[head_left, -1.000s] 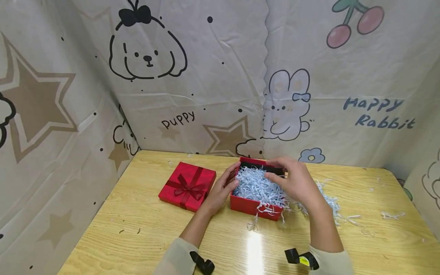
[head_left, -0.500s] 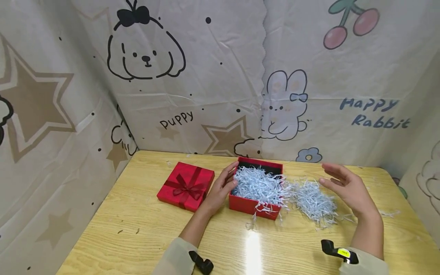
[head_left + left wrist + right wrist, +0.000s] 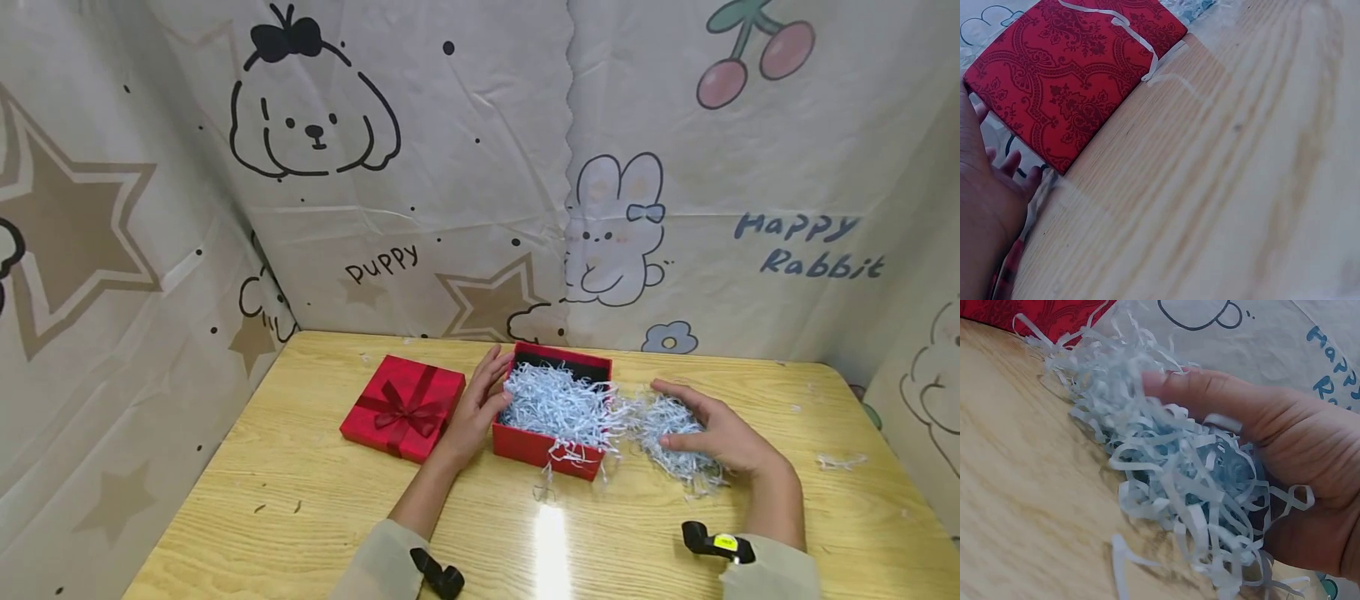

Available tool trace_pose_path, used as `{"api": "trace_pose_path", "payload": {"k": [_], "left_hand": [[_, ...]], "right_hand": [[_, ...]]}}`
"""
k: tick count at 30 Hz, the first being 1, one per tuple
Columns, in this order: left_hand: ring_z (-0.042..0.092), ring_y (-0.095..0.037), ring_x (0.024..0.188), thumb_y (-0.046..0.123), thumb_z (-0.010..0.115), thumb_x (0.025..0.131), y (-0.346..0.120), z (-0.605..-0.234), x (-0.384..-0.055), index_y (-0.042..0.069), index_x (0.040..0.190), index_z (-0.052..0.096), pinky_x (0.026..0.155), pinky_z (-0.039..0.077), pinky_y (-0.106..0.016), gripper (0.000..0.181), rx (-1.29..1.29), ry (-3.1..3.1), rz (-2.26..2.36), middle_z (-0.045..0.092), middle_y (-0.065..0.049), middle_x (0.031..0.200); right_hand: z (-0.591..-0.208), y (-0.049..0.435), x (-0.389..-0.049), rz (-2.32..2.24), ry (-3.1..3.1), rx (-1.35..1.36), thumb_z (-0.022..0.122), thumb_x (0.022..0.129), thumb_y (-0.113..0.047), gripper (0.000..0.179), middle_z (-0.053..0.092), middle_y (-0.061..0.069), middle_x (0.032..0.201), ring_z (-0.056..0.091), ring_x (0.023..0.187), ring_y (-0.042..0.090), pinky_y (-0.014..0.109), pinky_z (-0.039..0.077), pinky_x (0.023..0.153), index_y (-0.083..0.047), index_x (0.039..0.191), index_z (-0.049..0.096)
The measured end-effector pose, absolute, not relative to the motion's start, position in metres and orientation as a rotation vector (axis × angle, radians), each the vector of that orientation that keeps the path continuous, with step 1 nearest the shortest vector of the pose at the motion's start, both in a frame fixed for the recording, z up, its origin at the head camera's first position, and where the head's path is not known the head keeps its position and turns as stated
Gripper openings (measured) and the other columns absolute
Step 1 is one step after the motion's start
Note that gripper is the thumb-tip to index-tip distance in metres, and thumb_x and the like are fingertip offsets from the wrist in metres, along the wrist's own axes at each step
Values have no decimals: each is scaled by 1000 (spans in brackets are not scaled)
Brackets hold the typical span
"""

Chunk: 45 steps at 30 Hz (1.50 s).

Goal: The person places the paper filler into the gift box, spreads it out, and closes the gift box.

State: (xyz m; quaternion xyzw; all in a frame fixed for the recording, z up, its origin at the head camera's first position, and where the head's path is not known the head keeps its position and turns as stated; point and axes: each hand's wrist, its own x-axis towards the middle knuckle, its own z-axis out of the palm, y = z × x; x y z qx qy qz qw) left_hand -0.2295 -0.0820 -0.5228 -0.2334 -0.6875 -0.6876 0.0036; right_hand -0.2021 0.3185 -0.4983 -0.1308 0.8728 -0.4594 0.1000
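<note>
A red patterned gift box (image 3: 548, 451) with a black inside stands uncovered on the table, filled with light-blue shredded paper (image 3: 558, 404) that spills over its right and front edges. My left hand (image 3: 474, 412) rests against the box's left side with loosely extended fingers; in the left wrist view the left hand (image 3: 988, 187) lies beside the red box wall (image 3: 1072, 81). Right of the box is a loose pile of shredded paper (image 3: 667, 433). My right hand (image 3: 720, 433) spans it with thumb and fingers; in the right wrist view the thumb lies over the shreds (image 3: 1179, 469), other fingers mostly hidden.
The red box lid (image 3: 405, 408) with a dark red ribbon bow lies left of the box, close to my left forearm. Stray paper strips (image 3: 842, 461) lie on the wooden table (image 3: 300, 517) at the right. A printed cloth (image 3: 480, 167) hangs behind the table.
My right hand moved from above the box out to the right, then came back left and down onto the loose shredded paper. The left hand stays by the box.
</note>
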Motion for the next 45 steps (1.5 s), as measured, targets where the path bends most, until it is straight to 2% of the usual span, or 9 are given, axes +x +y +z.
{"api": "trace_pose_path", "payload": {"k": [7, 11, 12, 17, 19, 24, 30, 35, 45], "left_hand": [[22, -23, 159, 13, 54, 101, -82, -522, -230, 21, 159, 43, 126, 27, -54, 59, -709, -2167, -2104, 17, 8, 173], [19, -24, 160, 10, 52, 101, -82, -522, -230, 19, 158, 44, 125, 28, -56, 59, -714, -2159, -2090, 17, 6, 173], [17, -24, 160, 9, 52, 101, -82, -522, -230, 18, 158, 43, 125, 27, -56, 59, -717, -2161, -2086, 16, 5, 173], [15, -31, 161, 4, 47, 102, -82, -521, -231, 9, 158, 42, 125, 25, -59, 57, -741, -2204, -2053, 15, -4, 174], [14, -34, 161, 3, 45, 102, -82, -521, -230, 5, 158, 41, 125, 23, -61, 56, -759, -2217, -2043, 14, -10, 174], [15, -30, 161, 5, 43, 102, -82, -520, -229, 7, 158, 40, 126, 20, -60, 56, -767, -2240, -2037, 17, -9, 174], [15, -24, 161, 11, 44, 102, -82, -521, -227, 16, 154, 43, 128, 16, -57, 52, -773, -2232, -2056, 17, -1, 174], [11, -25, 162, 11, 43, 101, -84, -523, -228, 14, 150, 42, 129, 11, -57, 49, -810, -2204, -2100, 13, -1, 175], [9, -27, 161, 10, 40, 99, -83, -521, -226, 12, 150, 35, 128, 11, -59, 52, -852, -2222, -2102, 10, 1, 175]], "right_hand": [[-501, 319, -204, -1299, 2683, -242, 73, 97, -21, 43, 54, 17, 152, 37, 147, 46, 72, 28, 115, -16, 139, 64], [-503, 319, -204, -1281, 2775, -211, 67, 102, -20, 31, 62, 16, 142, 51, 133, 35, 51, 43, 107, -12, 132, 67], [-503, 319, -204, -1285, 2799, -201, 65, 103, -20, 30, 63, 16, 141, 52, 132, 34, 48, 44, 105, -11, 132, 67], [-497, 320, -202, -1358, 2831, -106, 60, 106, -25, 33, 57, 19, 147, 47, 138, 39, 59, 42, 107, -9, 135, 64], [-491, 320, -200, -1380, 2839, -76, 59, 107, -27, 36, 56, 18, 146, 50, 134, 35, 51, 47, 105, -9, 138, 62], [-470, 318, -196, -1467, 2910, -35, 61, 105, -25, 38, 60, 3, 127, 55, 102, 6, 16, 50, 76, -5, 137, 63], [-447, 310, -193, -1662, 2908, -102, 63, 104, -17, 37, 57, -20, 117, 58, 98, -5, 12, 52, 75, 2, 135, 61], [-427, 295, -191, -1763, 2906, -168, 64, 104, -16, 34, 58, -20, 120, 59, 100, 0, 11, 52, 77, -2, 134, 63], [-390, 236, -189, -2325, 2584, -372, 64, 97, 7, 24, 70, -6, 114, 63, 94, 3, 13, 53, 76, -1, 118, 72]]}}
